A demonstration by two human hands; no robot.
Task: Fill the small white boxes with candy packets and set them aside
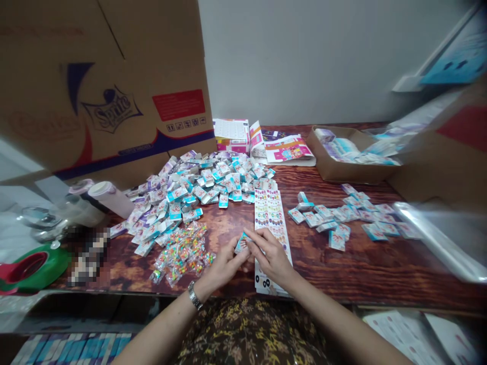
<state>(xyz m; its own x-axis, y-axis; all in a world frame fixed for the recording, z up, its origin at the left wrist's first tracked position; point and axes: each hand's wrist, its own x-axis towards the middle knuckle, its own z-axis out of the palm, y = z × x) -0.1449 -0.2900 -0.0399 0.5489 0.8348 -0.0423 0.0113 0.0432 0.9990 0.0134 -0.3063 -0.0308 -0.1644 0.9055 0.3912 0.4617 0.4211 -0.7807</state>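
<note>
Between my two hands, above the wooden table, is a small blue-and-white printed box point(242, 243). My left hand point(227, 261) grips it from the left, with a metal watch on that wrist. The fingers of my right hand point(268, 251) close on its right side, near the top. Under my right hand lies a long sheet of printed stickers point(273, 208). Just left of my hands is a heap of small clear packets with colourful pieces point(184, 248). Behind it spreads a big pile of small boxes point(205, 182), some with flaps open.
More small boxes point(342, 215) lie scattered on the right. A carton tray point(338, 172) of boxes stands behind them. A big carton point(114, 91) rises at the left back. Green tape point(53, 266) and a pale bottle point(110, 197) are at left; a shiny roll point(437, 241) is at right.
</note>
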